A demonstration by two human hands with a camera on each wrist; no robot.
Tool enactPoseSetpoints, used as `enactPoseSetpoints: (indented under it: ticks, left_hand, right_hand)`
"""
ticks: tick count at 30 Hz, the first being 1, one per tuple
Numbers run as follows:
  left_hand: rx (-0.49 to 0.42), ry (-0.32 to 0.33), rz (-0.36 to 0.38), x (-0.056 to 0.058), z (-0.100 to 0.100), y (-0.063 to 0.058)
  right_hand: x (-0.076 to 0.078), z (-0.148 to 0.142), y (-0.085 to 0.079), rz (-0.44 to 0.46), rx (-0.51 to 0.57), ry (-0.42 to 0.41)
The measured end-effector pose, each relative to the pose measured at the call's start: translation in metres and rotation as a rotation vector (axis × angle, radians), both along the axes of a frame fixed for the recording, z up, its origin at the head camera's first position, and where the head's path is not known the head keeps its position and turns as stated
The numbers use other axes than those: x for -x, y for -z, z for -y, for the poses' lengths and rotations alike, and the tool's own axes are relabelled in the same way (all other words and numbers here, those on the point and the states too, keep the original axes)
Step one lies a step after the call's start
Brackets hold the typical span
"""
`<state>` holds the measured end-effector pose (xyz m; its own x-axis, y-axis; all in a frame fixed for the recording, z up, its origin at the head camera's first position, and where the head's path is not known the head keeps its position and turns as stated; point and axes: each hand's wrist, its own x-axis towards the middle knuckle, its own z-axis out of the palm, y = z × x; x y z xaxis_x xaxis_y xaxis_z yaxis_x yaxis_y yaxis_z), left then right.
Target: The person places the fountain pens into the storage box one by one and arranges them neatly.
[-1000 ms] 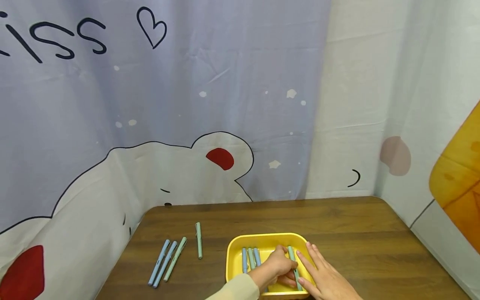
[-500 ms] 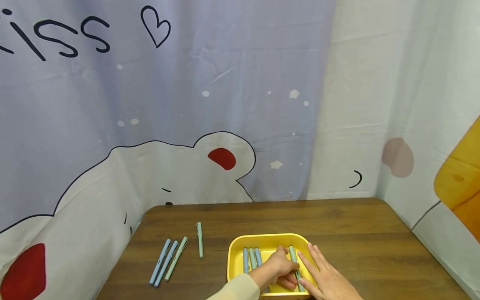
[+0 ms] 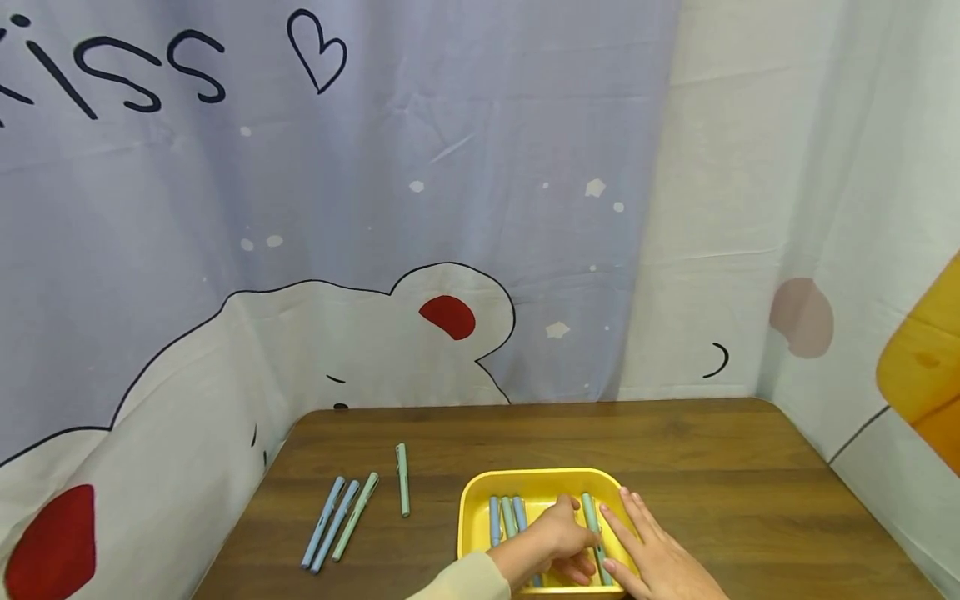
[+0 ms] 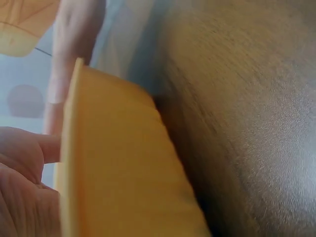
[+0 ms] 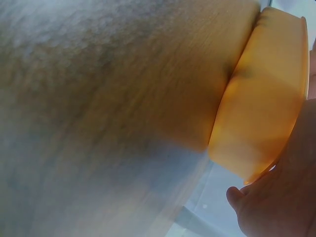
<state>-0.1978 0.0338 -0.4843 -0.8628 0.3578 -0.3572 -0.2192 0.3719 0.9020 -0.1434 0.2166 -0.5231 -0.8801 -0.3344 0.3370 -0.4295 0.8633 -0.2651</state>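
Note:
A yellow tray (image 3: 480,478) holds pens lying lengthwise. At its left are a blue pen (image 3: 494,518), a green pen (image 3: 510,515) and another blue pen (image 3: 520,510). My left hand (image 3: 553,537) reaches down inside the tray, its index finger extended across a green pen (image 3: 589,513) near the right side and its lower fingers bent below. In the left wrist view the tray wall (image 4: 118,158) hides the left fingertips. My right hand (image 3: 654,554) lies over the tray's right rim with fingers straight and spread, the tips beside that green pen.
Left of the tray on the wooden table (image 3: 697,467) lie two slanted blue pens (image 3: 322,523), a slanted green pen (image 3: 356,517) and a more upright-lying green pen (image 3: 402,481). A printed curtain (image 3: 450,167) hangs behind the table's far edge.
The head view has shifted slightly, sliding the whole scene a little to the right. The left index finger now stretches farther over the right-hand green pen. The right hand stays at the rim.

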Motion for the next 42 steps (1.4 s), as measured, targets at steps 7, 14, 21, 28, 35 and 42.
enactPoseSetpoints:
  ticks: [7, 14, 21, 28, 35, 42]
  left_hand:
    - [-0.034, 0.035, -0.024, 0.000, 0.020, -0.024]
    - [-0.099, 0.037, -0.071, 0.004, 0.052, -0.051]
    - [-0.141, 0.000, -0.169, 0.006, 0.090, -0.071]
    - [-0.136, -0.105, -0.225, 0.014, 0.137, -0.075]
    - [-0.094, -0.276, -0.266, 0.022, 0.181, -0.069]
    - [-0.047, -0.424, -0.307, 0.036, 0.215, -0.054]
  right_hand:
    - [0.001, 0.000, 0.001, 0.011, 0.007, 0.001]
    - [0.000, 0.000, 0.001, -0.012, -0.001, 0.016]
    - [0.000, 0.001, 0.001, -0.012, -0.028, 0.016]
    - [-0.002, 0.001, 0.002, -0.079, -0.083, 0.036]
    - [-0.003, 0.004, -0.001, -0.006, -0.045, 0.055]
    - [-0.003, 0.005, 0.001, 0.009, -0.036, 0.072]
